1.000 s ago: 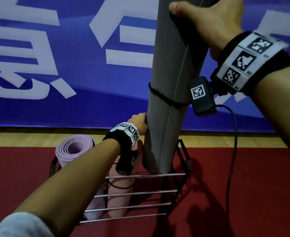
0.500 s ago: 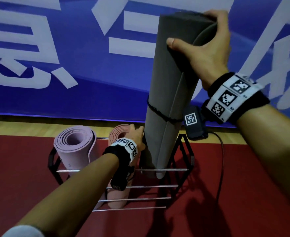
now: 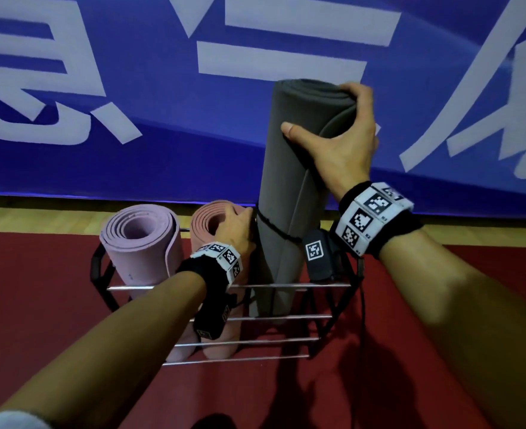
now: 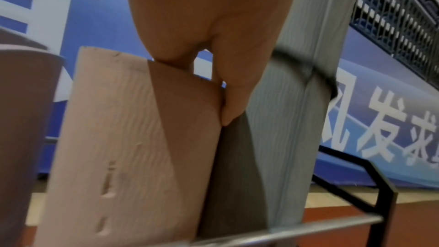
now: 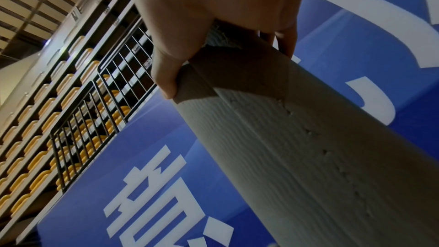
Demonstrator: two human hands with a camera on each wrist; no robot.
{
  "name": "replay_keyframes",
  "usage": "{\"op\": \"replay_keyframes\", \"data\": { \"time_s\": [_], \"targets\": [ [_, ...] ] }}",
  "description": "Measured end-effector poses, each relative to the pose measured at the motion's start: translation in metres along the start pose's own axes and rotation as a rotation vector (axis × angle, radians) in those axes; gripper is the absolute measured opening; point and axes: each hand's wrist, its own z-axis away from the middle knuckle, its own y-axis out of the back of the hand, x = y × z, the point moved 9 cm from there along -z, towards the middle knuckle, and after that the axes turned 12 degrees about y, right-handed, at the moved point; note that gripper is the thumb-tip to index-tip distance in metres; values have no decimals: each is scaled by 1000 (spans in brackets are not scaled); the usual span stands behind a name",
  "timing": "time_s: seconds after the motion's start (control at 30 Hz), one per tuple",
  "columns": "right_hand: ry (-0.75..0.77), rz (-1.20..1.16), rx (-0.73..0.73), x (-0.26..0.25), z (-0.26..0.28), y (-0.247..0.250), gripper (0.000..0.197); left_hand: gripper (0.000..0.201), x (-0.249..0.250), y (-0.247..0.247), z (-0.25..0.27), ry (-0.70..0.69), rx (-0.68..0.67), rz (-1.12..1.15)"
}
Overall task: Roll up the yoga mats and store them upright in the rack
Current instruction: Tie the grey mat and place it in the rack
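A grey rolled mat (image 3: 286, 181) stands upright in the right end of the black wire rack (image 3: 224, 287), with a black band (image 3: 274, 232) round its middle. My right hand (image 3: 342, 140) grips its top end, thumb across the front and fingers over the rim; the right wrist view shows the same hold (image 5: 213, 25) on the mat (image 5: 308, 147). My left hand (image 3: 238, 226) holds the grey mat's left side at band height. Its fingers (image 4: 228, 110) are wedged between the grey mat (image 4: 285, 138) and a salmon mat (image 4: 130, 138).
The salmon mat (image 3: 207, 218) and a lilac mat (image 3: 141, 239) stand upright in the rack to the left. A blue banner wall (image 3: 131, 88) rises close behind. Red floor (image 3: 379, 382) lies in front. A black cable (image 3: 362, 305) hangs from my right wrist.
The grey mat has come down into the rack, its lower end now behind the silver bars. Both hands moved down with it, keeping their hold.
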Motion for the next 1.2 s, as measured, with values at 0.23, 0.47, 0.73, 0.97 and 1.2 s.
{"op": "replay_keyframes", "data": {
  "time_s": [0.23,0.47,0.73,0.97,1.2],
  "targets": [
    [2,-22,-3,37,49,-21,82,74,-17,-8,9,-116,124,-372],
    [1,-29,-39,52,84,-46,85,79,-31,5,-6,-136,127,-328],
    [-51,-16,-66,67,95,-60,86,78,-37,16,0,-183,97,-344],
    [-100,-8,-80,87,132,-71,86,81,-43,21,23,-244,82,-340],
    [-89,-5,-77,97,162,-79,87,82,-47,18,34,-226,191,-391]
  ]
}}
